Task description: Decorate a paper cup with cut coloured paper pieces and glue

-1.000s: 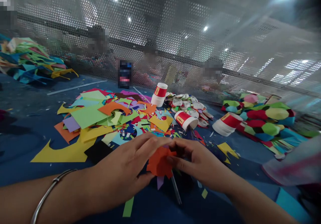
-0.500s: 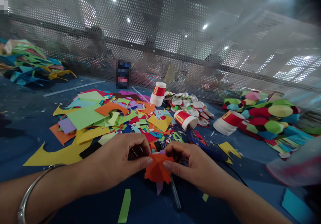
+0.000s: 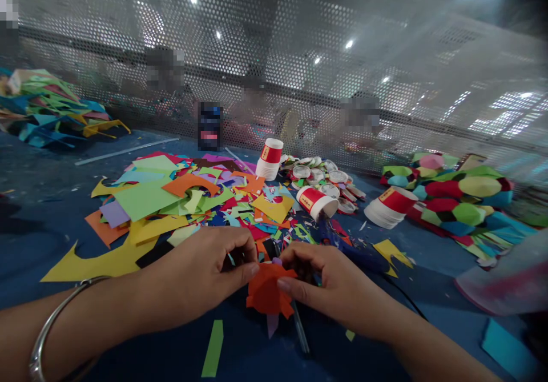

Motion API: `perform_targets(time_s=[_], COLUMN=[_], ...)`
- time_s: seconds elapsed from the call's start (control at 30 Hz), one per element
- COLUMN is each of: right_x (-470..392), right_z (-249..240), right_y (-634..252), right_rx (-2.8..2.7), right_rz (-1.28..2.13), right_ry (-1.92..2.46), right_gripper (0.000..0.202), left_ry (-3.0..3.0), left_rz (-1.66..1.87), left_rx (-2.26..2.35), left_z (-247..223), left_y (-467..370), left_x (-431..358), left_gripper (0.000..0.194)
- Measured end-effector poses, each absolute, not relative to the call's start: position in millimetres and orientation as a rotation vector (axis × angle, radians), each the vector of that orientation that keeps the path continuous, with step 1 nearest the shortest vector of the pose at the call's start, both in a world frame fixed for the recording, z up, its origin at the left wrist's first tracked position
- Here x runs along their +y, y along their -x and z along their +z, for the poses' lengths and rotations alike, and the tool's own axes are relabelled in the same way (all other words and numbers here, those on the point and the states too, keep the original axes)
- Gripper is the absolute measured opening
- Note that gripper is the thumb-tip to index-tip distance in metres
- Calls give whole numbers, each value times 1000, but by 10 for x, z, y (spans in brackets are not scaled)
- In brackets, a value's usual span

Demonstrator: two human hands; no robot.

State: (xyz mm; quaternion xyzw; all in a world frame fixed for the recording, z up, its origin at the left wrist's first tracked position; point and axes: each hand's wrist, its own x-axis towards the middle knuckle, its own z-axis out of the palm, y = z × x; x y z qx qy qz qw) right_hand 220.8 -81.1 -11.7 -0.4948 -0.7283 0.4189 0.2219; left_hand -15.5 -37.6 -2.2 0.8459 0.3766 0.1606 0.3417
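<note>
An orange paper piece with tabs around its edge is held at the lower middle. My left hand pinches its upper left edge between thumb and fingers. From the right, my right hand grips the same piece, its thumb lying on the front. A light purple strip sticks out below the orange paper. Just right of it, a clear stick slants down over the table. The fingertips behind the orange piece are hidden.
Paper scraps spread beyond my hands. Red and white cups stand near a blue tool with a black cord. Coloured paper shapes lie at right, a green strip in front. A perforated metal screen rises behind.
The orange piece has tilted slightly in my fingers, its lower right tab now hanging lower. Both hands keep their hold and have barely moved.
</note>
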Motion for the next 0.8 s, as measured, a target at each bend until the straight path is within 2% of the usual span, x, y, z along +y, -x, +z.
perform_targets(time_s=[0.47,0.8], right_x=[-817,-835], right_z=[-83,-140], right_y=[-2172,-2205], right_rx=[-1975,-1964], right_rz=[1208,1257], right_ry=[1383,1338], right_gripper=[17,21], left_ry=[-2196,-2091], left_rz=[318,347], left_rx=[932,836], left_z=[26,-134], left_y=[141,178], left_x=[-413,-316], left_gripper=[12,11])
